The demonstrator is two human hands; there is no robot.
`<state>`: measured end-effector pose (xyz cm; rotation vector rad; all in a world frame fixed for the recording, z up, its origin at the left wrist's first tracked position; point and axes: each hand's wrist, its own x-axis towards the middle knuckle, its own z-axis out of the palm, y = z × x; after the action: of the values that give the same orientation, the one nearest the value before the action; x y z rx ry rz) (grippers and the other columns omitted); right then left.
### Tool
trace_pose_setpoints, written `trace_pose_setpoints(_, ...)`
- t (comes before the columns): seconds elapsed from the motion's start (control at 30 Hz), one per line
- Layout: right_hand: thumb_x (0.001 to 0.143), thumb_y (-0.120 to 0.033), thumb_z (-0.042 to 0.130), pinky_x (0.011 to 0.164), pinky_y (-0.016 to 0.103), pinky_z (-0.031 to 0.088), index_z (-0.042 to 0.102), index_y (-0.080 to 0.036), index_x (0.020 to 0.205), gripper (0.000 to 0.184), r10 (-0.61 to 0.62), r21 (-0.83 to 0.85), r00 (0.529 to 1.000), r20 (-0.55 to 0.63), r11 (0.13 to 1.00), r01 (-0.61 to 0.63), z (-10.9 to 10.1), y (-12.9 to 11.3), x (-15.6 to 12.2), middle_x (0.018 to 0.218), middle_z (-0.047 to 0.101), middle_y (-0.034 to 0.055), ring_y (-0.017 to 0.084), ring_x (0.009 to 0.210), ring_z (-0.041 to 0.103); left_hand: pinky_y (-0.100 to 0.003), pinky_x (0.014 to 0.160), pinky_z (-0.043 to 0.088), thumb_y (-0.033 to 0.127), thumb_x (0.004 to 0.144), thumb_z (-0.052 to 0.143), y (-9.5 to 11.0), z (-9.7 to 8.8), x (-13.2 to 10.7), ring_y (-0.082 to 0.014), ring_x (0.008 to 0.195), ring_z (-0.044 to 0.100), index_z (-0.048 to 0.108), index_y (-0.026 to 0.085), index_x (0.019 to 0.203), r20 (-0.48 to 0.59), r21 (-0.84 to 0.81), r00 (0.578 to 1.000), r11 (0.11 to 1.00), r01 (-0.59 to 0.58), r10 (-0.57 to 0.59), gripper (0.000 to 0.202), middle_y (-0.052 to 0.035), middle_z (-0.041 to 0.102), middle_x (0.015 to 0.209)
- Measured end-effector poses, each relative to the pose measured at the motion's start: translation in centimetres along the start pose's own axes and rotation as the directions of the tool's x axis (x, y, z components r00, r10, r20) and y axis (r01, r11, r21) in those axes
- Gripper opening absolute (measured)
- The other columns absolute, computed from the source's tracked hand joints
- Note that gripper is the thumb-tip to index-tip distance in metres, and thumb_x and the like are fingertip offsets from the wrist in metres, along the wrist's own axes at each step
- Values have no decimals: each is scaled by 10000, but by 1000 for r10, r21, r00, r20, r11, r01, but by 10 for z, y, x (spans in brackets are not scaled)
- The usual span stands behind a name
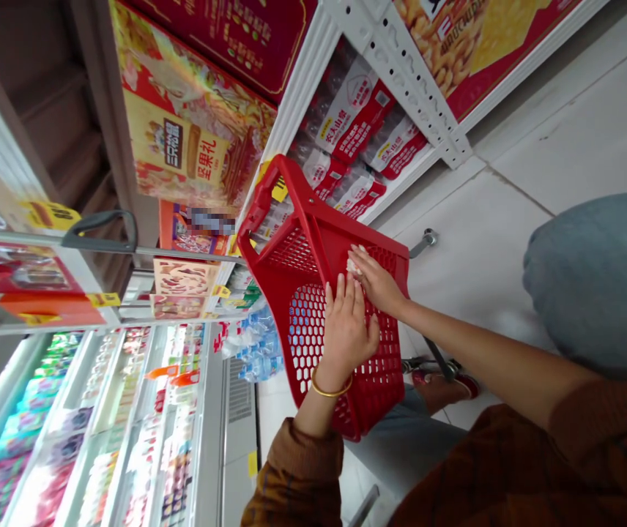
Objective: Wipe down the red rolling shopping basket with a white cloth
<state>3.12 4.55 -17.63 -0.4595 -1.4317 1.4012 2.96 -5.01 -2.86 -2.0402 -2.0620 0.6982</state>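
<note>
A red plastic shopping basket (373,233) with perforated sides stands before me, appearing tilted in the head view. My right hand (378,280) presses a crumpled white tissue (353,265) against the basket's red side, its fingers closed over it. Just beside it, my left hand (346,326) lies on the same side near the rim. Its fingers are stretched out and nothing shows in them. A gold bangle (332,390) circles the left wrist. The basket's grey handle (105,228) sits at the end of a long pull rod extending leftward.
Shelving with bottled water packs (349,110) and large nut gift boxes (193,124) borders the basket. Blue-tinted bottles (261,344) stand behind it. A lit display cooler (143,417) fills the lower left. Tiled floor (566,146) and my denim-covered knee (593,278) are at right.
</note>
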Motion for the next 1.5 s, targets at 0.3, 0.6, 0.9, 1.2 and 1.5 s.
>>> trace_pose_setpoints(0.3,995,-293,404,1198,479,275,194,-359,1518,567,-93,55,994,62,994,89,5,-23,-42,1580,285,11,192,1471,216,-603,1195,152,338,895,456,-2,8,-10,-299,1499,49,217,34,1476,-159,-189,987,980,-57,26,698,-219,254,1568)
trace_pose_setpoints(0.6,973,-250,397,1153,453,372,206,-271,1529,588,-172,19,975,142,985,171,-8,-38,-73,1566,310,83,214,1438,312,-607,1193,151,345,896,466,7,3,-22,-298,1496,99,188,72,1498,-169,-240,985,968,-79,39,717,-196,274,1568)
trace_pose_setpoints(0.9,916,-372,571,1138,517,369,450,-238,1349,469,-148,-226,905,-399,972,60,-28,-45,-28,1433,394,146,276,1362,408,-553,1206,163,372,948,434,0,-13,-25,-255,1501,97,124,135,1525,-188,-287,974,941,-179,127,697,-155,280,1575)
trace_pose_setpoints(1.2,1004,-362,382,1213,511,222,271,-323,1499,509,-212,-155,942,-259,972,176,-18,-47,28,1588,261,31,224,1490,151,-583,1201,80,495,960,402,-26,-10,17,-303,1480,-141,-156,162,1516,-202,-340,977,930,-142,75,856,-160,-162,1605)
trace_pose_setpoints(1.5,1018,-262,328,1213,469,254,191,-368,1516,528,-264,-87,946,-187,964,252,-7,-40,12,1595,239,-30,187,1486,152,-615,1187,62,563,957,335,-26,-6,17,-325,1467,-185,-161,181,1515,-216,-368,973,916,-160,83,839,-151,-222,1593)
